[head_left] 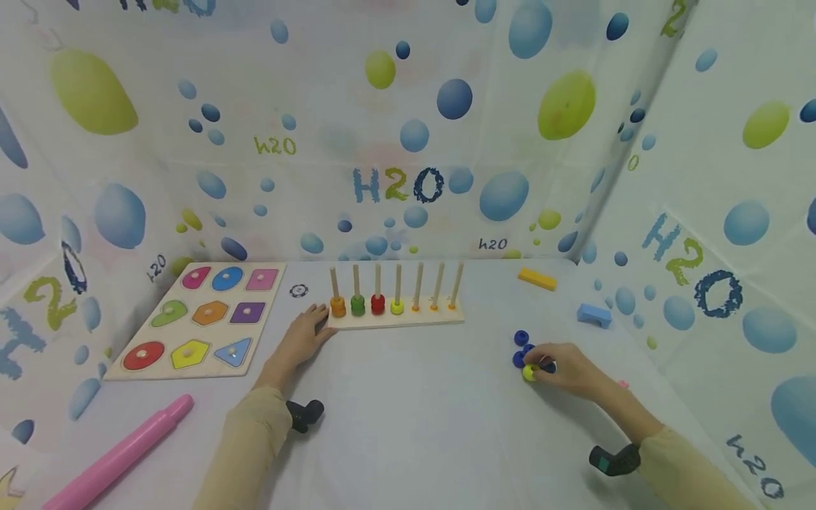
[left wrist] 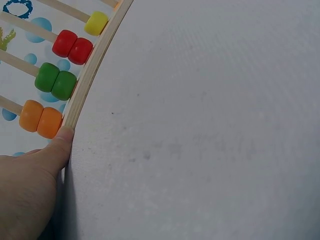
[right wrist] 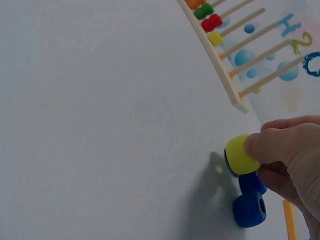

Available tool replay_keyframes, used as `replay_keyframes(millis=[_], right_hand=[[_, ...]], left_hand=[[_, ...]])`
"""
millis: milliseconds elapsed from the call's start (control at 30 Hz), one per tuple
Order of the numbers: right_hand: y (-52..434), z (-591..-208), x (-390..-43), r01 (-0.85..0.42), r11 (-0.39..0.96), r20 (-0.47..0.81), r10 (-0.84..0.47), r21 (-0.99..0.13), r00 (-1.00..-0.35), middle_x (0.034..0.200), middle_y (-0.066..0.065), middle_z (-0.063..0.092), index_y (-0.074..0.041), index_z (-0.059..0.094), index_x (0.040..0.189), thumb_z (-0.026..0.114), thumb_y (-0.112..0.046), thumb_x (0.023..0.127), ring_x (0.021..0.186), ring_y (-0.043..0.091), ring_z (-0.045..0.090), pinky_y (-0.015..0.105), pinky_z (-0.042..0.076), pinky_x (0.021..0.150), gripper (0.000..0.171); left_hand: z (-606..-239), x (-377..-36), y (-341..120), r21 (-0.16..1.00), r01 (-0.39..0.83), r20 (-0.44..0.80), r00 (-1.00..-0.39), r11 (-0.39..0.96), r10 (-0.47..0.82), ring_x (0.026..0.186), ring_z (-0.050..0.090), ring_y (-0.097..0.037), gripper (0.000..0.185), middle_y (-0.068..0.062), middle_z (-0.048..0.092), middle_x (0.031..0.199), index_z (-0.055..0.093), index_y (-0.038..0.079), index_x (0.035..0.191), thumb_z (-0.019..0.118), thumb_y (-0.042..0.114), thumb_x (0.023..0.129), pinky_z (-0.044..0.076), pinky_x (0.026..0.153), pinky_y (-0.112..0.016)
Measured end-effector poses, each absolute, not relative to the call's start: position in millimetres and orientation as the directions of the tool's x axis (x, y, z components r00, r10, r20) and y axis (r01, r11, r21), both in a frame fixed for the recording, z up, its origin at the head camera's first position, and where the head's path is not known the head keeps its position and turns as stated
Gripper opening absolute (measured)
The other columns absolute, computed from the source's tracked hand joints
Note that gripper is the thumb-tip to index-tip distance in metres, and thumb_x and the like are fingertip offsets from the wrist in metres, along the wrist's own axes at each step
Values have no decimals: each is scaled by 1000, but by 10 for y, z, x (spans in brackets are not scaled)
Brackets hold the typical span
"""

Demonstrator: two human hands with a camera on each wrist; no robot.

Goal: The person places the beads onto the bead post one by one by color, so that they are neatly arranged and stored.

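My right hand [head_left: 567, 370] pinches a yellow bead [right wrist: 241, 154] between thumb and fingers, close over several blue beads [right wrist: 249, 209] on the table's right side. My left hand [head_left: 304, 336] rests at the left end of the wooden peg board [head_left: 398, 320], its thumb touching the edge. Seven upright pegs stand on the board. Two orange beads [left wrist: 41, 119], two green beads [left wrist: 55, 81] and two red beads [left wrist: 72, 47] sit on the first three pegs. A single yellow bead [head_left: 397, 307] is on the fourth peg, and the other pegs are bare.
At the left lies a shape puzzle board [head_left: 210, 333] with knobbed pieces. A pink tube-like stick [head_left: 121, 453] lies in front of it. Beyond the blue beads are a yellow block [head_left: 537, 278] and a blue block [head_left: 594, 315]. A patterned curtain [head_left: 357, 92] surrounds the table.
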State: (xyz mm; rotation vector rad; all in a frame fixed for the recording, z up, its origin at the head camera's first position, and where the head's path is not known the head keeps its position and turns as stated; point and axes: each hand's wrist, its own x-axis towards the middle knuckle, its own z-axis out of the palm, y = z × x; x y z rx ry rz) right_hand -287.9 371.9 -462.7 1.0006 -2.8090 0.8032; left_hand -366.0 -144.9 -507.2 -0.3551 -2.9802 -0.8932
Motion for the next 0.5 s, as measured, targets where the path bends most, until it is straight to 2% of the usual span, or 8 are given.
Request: replay_keyframes(millis=[133,267,367,500], right_hand=[[3526,-4536,-2975,-582,614,264,-533,-534,-804,97,-1,69,-6,67,104,70,1,81,85,13,65,34,59,74,24],[3213,-4386,-3172,-561,576,294,-494,-594,-818,100,-1,69,-9,65,108,70,-2,83,89,13,66,31,58,76,26],[2941,-4261,-3354,-587,541,338,-493,-602,-801,103,1,68,-7,64,110,69,-1,84,93,14,66,25,57,78,27],[2573,-4091,-3611,-657,494,439,-492,-570,-752,105,7,68,0,62,111,67,3,83,96,18,65,24,56,80,28]], left_hand=[[-5065,-3647,-1459,542,213,69,-975,813,209,138,19,-41,60,-23,30,148,36,-6,140,57,28,95,11,115,-53],[-5059,-3649,-1460,544,215,75,-975,811,208,138,19,-41,60,-23,30,148,36,-6,140,57,28,95,11,115,-53],[-5060,-3644,-1460,545,205,64,-977,813,203,138,18,-40,60,-23,30,148,36,-5,141,57,29,95,11,115,-52],[-5063,-3633,-1458,547,200,60,-978,813,200,139,18,-40,60,-22,30,148,36,-5,141,57,28,95,10,115,-52]])
